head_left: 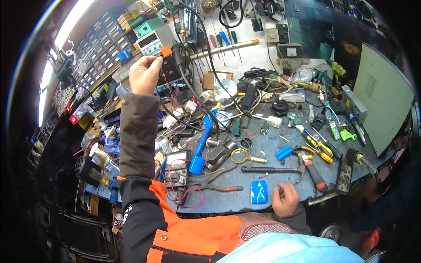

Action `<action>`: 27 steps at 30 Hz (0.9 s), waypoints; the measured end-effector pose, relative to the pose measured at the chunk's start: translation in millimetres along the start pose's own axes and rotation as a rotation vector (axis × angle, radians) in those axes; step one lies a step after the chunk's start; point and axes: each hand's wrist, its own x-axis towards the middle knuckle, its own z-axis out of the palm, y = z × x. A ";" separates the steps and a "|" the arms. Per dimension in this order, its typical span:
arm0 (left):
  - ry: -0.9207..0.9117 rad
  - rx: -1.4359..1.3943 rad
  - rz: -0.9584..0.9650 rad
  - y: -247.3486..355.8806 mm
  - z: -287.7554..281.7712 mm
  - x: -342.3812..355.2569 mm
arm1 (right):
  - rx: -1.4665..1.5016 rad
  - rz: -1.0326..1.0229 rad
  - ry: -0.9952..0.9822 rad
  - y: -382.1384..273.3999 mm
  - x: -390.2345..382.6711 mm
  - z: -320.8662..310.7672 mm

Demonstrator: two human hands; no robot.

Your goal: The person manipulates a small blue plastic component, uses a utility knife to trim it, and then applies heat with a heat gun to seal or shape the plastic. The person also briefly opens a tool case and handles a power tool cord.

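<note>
Holding the left hand point(144, 74) up toward the far left corner of the desk point(228, 202), with fingers pinched by a small, flat orange square point(166, 50); can't tell if gripping it. Holding the right hand point(285, 199) at the near edge, with curled fingers, can't tell if gripping, just beside a boxy blue pack with white marks point(259, 192).

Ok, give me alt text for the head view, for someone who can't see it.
A person's left hand is raised close to a small orange object at a cluttered blue workbench; the right hand, loosely curled, is beside a blue pack, hammer and pliers nearby.
</note>
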 end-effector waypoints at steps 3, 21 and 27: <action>-0.008 -0.053 0.073 46.7 -22.2 -47.0 | 0.035 -0.013 0.052 -2.7 0.9 0.6; -0.170 -0.164 -0.260 35.0 -13.5 -351.2 | 0.097 0.009 0.003 1.8 -5.4 -5.1; -0.341 -0.208 -0.334 32.7 18.5 -409.0 | 0.121 0.062 0.016 6.8 -8.3 -7.6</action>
